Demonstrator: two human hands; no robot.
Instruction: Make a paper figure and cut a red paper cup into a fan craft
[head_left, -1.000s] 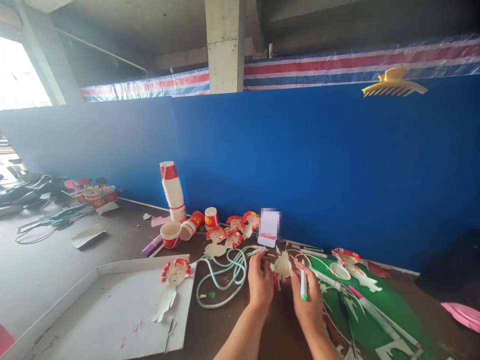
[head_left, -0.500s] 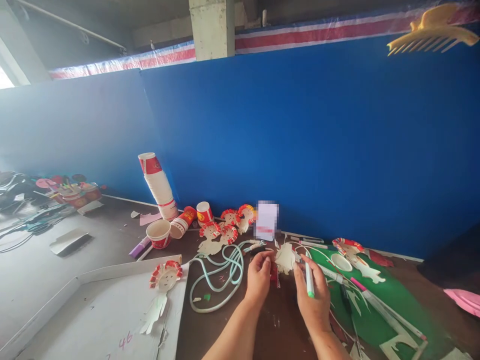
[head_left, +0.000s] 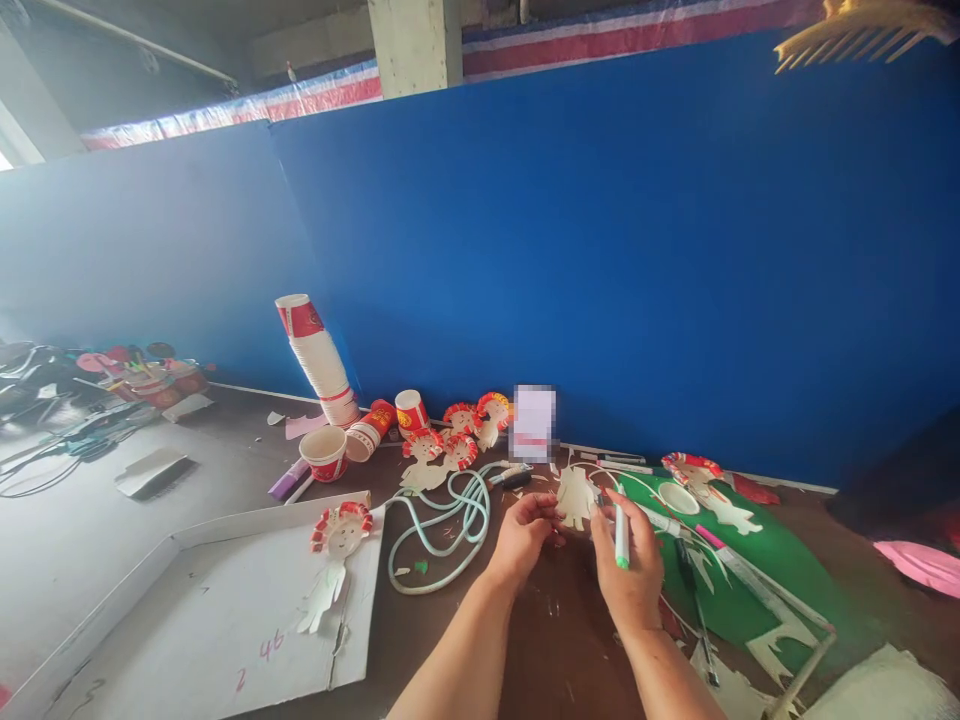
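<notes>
The person's left hand [head_left: 527, 532] pinches 1 pale paper cutout [head_left: 574, 496] by its left edge. The right hand [head_left: 634, 580] grips 1 green-ended marker [head_left: 622, 532]; a white cardboard tray [head_left: 187, 610] lies near left.

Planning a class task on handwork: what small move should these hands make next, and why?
Perhaps bring the marker to the paper cutout: the right hand holds it with its green end away from the cutout, whose edge the left hand pinches.

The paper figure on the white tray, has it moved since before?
No: the paper figure lies in the same spot on the white tray; only the view shifted.
</notes>
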